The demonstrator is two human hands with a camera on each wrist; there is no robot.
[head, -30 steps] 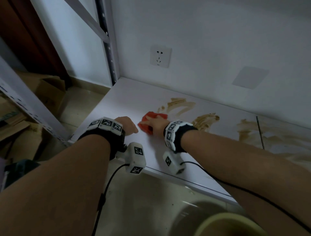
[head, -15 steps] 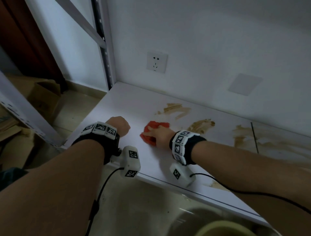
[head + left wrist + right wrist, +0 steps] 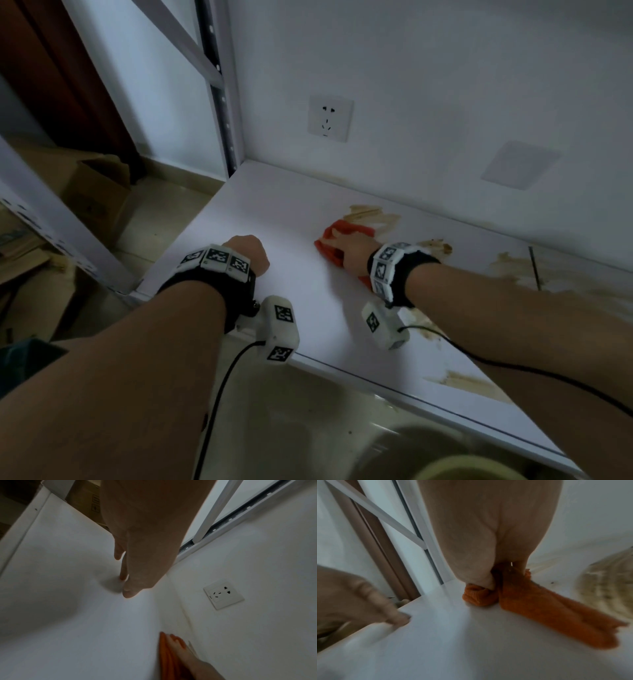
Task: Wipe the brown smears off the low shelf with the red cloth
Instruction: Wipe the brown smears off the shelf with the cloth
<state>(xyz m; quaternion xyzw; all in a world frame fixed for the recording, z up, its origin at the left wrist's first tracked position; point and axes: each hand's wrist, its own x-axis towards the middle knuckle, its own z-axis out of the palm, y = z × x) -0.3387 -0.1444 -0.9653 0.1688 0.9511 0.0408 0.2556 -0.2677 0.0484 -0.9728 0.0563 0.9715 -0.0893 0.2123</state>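
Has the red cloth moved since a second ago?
Yes: the red cloth slid rightward and farther back, reaching the brown smear below the wall socket.

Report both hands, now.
Left hand: open, fingertips on the shelf, holding nothing.
Right hand: grips the red cloth, pressing it on the shelf.

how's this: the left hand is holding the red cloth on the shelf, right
No, the right hand is holding the red cloth on the shelf; the left hand rests bare beside it. The head view shows this.
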